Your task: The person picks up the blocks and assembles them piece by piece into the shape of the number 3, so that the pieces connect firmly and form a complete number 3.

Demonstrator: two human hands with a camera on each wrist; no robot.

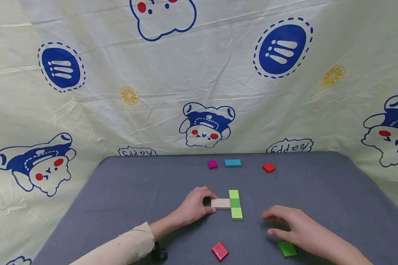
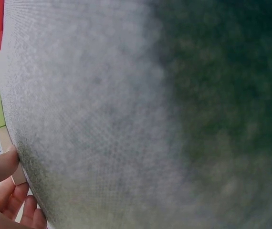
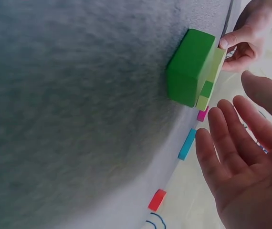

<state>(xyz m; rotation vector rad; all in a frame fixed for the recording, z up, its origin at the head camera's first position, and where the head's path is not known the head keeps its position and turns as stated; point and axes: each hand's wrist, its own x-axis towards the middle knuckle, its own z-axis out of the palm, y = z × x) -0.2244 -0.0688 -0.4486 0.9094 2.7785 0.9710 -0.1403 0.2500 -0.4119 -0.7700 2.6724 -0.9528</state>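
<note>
A: Which piece is in use, and where does it lie?

B: A pale, unpainted rectangular wooden block (image 1: 220,204) lies flat on the grey, cloth-like counter (image 1: 136,191). Its right end appears to touch a mid-green square piece (image 1: 235,203), which sits between a far light-green block (image 1: 233,194) and a near light-green block (image 1: 237,214).

A: How are the hands disposed?

B: The left hand (image 1: 197,206) pinches the wooden block's left end, thumb on the near side, forefinger on the far side. The right hand (image 1: 293,222) holds nothing; its fingers are loosely bent, the thumb apart from them, near a solid green rectangular block (image 1: 287,249).

A: What handling properties may be inferred?

B: The wooden block is probably light, stiff and hardly fragile; its bare surface should not be slippery. The opposed long sides near the left end offer the best hold, clear of the green row. A hard push along its length could displace those pieces, if they are loose.

A: And the remainder?

B: A magenta block (image 1: 212,164), a blue rectangular block (image 1: 233,163) and a red block (image 1: 268,168) lie towards the far edge.
</note>
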